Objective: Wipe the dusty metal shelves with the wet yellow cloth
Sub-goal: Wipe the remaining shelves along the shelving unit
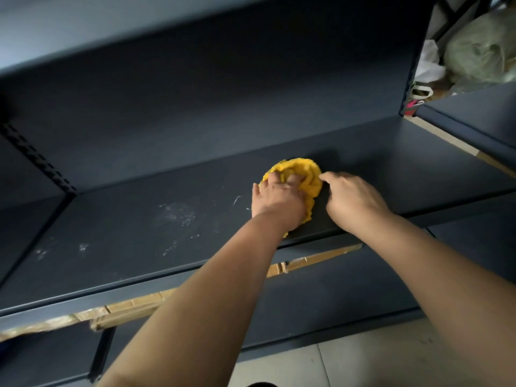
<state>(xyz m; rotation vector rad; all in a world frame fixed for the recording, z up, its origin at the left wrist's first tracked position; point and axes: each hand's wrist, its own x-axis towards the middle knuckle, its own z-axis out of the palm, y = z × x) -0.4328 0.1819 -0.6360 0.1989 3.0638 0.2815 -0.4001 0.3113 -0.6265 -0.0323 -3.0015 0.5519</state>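
A bunched yellow cloth (305, 174) lies on the dark blue metal shelf (139, 233), near its middle. My left hand (275, 202) presses down on the cloth, its fingers curled into the folds and gripping it. Just to the right, my right hand (351, 202) rests on the shelf with its fingers bent down, and the fingertips touch the cloth's right edge. White dust specks (178, 213) mark the shelf surface left of the cloth. The part of the cloth under my left palm is hidden.
Another shelf (167, 29) hangs close overhead. A lower shelf (335, 297) sits below, with taped cardboard strips (134, 305) along the edges. A slotted upright (39, 160) stands at the back left. Bags and clutter (474, 57) fill the neighbouring rack at upper right.
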